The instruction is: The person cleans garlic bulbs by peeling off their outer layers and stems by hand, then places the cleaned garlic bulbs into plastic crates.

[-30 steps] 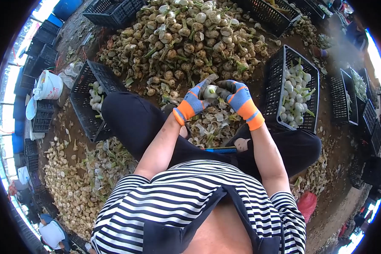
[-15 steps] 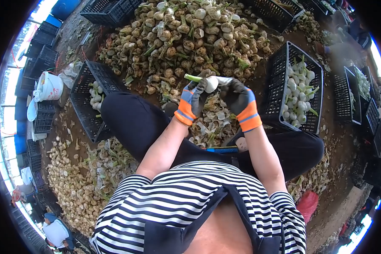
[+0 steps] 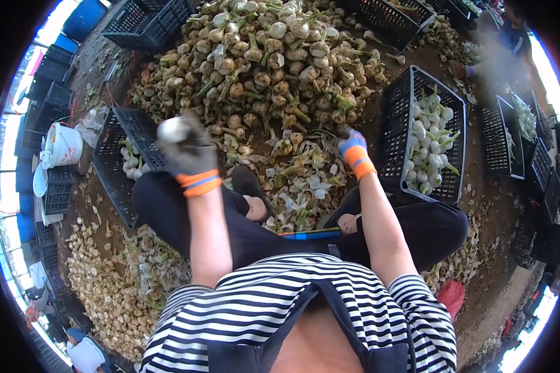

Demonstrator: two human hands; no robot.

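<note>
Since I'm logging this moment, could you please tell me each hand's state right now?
Left hand: closed on a white bulb.
Right hand: near the large heap of bulbs; whether open or holding anything cannot be told.

Curved edges, side glare, blurred left hand

Bulb heap ahead, crates either side, peelings between

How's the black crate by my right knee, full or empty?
Partly full. The black crate holds a heap of whitish garlic bulbs, but bare mesh shows beside them.
</note>
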